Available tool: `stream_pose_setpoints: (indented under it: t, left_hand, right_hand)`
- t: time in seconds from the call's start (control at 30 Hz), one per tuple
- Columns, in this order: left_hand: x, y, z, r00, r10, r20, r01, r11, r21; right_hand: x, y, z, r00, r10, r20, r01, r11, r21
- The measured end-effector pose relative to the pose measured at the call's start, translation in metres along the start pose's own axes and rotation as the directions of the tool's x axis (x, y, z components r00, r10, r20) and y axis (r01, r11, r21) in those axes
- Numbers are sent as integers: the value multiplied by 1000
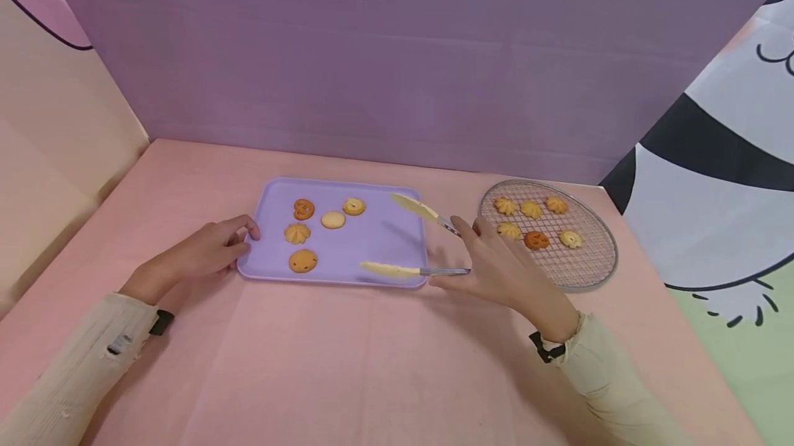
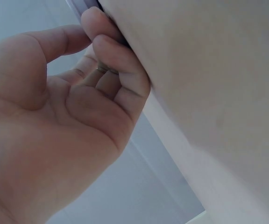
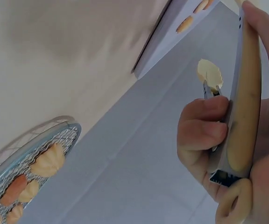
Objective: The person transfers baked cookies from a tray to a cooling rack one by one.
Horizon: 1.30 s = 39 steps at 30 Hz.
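Observation:
My right hand (image 1: 499, 270) grips a pair of tongs (image 1: 446, 271) with cream-coloured tips and metal arms. The arms stand spread over the right part of a lilac tray (image 1: 384, 239), with nothing between the tips. At the tray's left edge, my left hand (image 1: 207, 249) holds the rim with bent fingers and thumb. On the tray lie a pretzel-shaped cookie (image 1: 303, 209), a ring cookie (image 1: 353, 206), a plain round cookie (image 1: 333, 219), a swirled cookie (image 1: 297, 233) and a speckled round cookie (image 1: 302, 260).
Right of the tray, a round wire rack (image 1: 586, 263) carries several swirled cookies (image 1: 531, 209), a pretzel-shaped cookie (image 1: 536, 240) and a ring cookie (image 1: 571, 238). A purple wall (image 1: 397, 74) closes the back of the pink table (image 1: 310, 363); printed panels flank it.

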<state>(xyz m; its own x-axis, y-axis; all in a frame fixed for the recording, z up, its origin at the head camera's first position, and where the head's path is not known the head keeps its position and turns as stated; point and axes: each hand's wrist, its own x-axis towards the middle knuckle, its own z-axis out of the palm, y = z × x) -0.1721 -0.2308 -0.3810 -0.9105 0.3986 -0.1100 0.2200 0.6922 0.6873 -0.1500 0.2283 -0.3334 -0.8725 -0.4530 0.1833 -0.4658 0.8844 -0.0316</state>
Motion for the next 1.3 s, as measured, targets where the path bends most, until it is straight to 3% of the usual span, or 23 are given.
stream_pose_setpoints:
  t: [0.17,0.53,0.77,1.17,1.3]
  left_hand:
    - [1,-2,-2,1000,-4,-4,4,1000,10]
    - [0,-2,-1,1000,-11,0,11,1000,-1]
    - [0,-2,-1,1000,-20,4,20,1000,-7]
    - [1,-1,1,1000,-13,1,13,1000,-10]
    - [1,-1,1,1000,-10,-3,10,1000,0]
  right_hand:
    - [13,1,3,1000,-23,-20,23,1000,-14]
    - [37,1,12,997,-74,17,75,995,-61]
    - [53,1,16,989,-142,-27,141,989,-50]
    - [72,-7,22,991,-117,63,122,989,-81]
    - [75,-10,24,992,-109,61,114,990,-85]
